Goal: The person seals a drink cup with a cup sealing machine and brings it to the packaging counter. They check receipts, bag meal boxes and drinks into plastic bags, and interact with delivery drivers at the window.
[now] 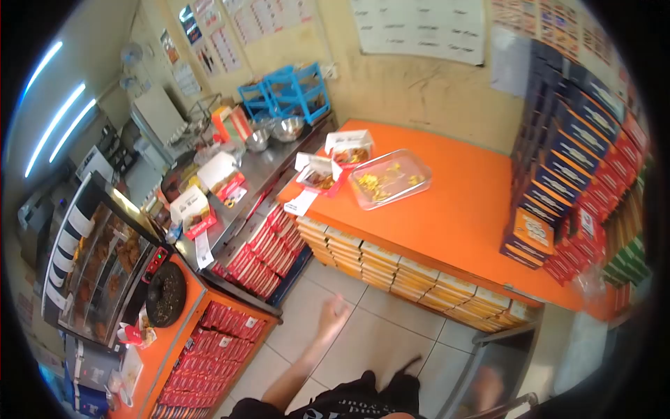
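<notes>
Two boxes (pixel 319 173) by tray (pixel 399 190) filled, unclosed; yellow bits (pixel 374 186) remain; left hand (pixel 333 315) loose, seemingly empty; right hand (pixel 488 384) blurred, can't tell.

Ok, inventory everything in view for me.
Orange counters: two, orange, left and right
Steel counter: one, silver, between
Tray: one, clear, right counter
Open food boxes: four, red and white, right and steel counters
Metal bowls: two, silver, steel counter
Rack: one, blue, steel counter
Display cabinet: one, dark-framed, left
Cartons: many, red, navy, yellow, green, stacked right and under counters
Tube lights: three, white, upper left
Left hand: one, bare, above floor
Right hand: one, blurred, lower right
</notes>
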The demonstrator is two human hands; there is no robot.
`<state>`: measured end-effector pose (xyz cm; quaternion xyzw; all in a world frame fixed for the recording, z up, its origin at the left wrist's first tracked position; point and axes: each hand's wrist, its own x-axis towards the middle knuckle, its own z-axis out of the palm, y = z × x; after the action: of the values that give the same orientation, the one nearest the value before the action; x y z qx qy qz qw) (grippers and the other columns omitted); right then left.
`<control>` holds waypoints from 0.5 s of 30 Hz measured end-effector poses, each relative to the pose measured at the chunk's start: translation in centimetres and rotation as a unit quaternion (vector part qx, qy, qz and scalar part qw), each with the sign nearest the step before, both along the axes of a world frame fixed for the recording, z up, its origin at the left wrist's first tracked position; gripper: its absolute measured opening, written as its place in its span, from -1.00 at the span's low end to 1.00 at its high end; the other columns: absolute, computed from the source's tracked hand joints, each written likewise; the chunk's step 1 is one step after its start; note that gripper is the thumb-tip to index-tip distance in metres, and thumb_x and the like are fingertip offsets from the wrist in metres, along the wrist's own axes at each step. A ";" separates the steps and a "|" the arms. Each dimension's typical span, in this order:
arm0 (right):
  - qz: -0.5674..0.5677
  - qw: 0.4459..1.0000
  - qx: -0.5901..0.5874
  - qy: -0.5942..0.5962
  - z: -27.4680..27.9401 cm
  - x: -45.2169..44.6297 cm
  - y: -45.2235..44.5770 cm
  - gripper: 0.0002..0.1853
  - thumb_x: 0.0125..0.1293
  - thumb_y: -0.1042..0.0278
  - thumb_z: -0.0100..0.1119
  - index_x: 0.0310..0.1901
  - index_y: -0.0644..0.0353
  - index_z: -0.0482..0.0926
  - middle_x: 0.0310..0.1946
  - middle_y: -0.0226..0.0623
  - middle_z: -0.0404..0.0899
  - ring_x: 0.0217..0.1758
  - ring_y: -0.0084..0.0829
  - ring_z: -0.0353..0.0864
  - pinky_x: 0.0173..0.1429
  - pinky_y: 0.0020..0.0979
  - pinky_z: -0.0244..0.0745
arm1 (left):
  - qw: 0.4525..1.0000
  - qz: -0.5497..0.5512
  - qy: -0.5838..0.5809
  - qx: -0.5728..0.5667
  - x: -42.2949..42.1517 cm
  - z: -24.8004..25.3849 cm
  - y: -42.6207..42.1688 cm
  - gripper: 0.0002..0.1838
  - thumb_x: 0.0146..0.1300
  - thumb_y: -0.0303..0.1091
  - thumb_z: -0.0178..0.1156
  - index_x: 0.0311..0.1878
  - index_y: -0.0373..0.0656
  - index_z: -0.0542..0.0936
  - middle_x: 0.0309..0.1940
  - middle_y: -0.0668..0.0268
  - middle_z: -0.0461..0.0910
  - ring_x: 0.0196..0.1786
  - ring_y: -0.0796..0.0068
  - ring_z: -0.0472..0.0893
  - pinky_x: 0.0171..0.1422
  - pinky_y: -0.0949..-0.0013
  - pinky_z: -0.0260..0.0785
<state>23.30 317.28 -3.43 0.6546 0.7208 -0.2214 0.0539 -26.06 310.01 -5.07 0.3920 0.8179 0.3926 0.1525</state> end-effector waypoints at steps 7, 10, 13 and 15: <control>0.227 0.831 -0.032 0.508 -0.9 -56.7 16.8 -0.59 0.30 0.15 0.05 0.07 0.26 0.45 -0.38 -0.23 0.62 -0.33 -0.45 0.59 -0.17 -0.37 0.46 | 0.908 0.136 0.378 -0.116 -30.5 0.6 19.5 -0.43 0.15 -0.15 0.11 0.22 -0.18 0.34 0.24 -0.02 0.25 0.38 -0.13 0.06 0.40 -0.17 -0.16; -0.016 0.890 0.080 0.449 -2.7 -71.4 25.4 -0.44 0.19 0.03 0.12 0.11 0.24 0.33 -0.30 -0.02 0.59 -0.21 -0.06 0.60 -0.07 -0.08 0.45 | 0.942 0.114 0.282 -0.144 -37.3 -0.3 25.0 -0.42 0.15 -0.12 0.11 0.23 -0.13 0.33 0.24 -0.02 0.24 0.35 -0.18 0.10 0.39 -0.21 -0.17; -0.074 0.912 -0.002 0.404 -4.4 -77.4 30.6 -0.43 0.18 0.04 0.10 0.10 0.28 0.28 -0.33 0.04 0.57 -0.19 0.07 0.56 -0.05 0.02 0.41 | 0.931 0.059 0.298 -0.204 -40.1 -2.8 26.8 -0.39 0.15 -0.09 0.12 0.23 -0.16 0.30 0.18 -0.07 0.31 0.25 -0.27 0.21 0.37 -0.13 -0.04; -0.093 0.913 -0.020 0.398 -4.8 -77.7 31.8 -0.51 0.19 0.07 0.08 -0.01 0.32 0.36 -0.29 0.11 0.55 -0.18 0.10 0.55 -0.07 0.02 0.41 | 0.960 0.048 0.133 -0.243 -41.3 0.0 28.0 -0.38 0.13 -0.14 0.14 0.24 -0.18 0.28 0.13 -0.06 0.36 0.19 -0.23 0.29 0.34 -0.03 0.07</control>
<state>-54.35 349.05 -8.23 0.5753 0.6139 -0.4820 -0.2447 -67.34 337.96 -5.02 0.3517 0.9196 0.1331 0.1139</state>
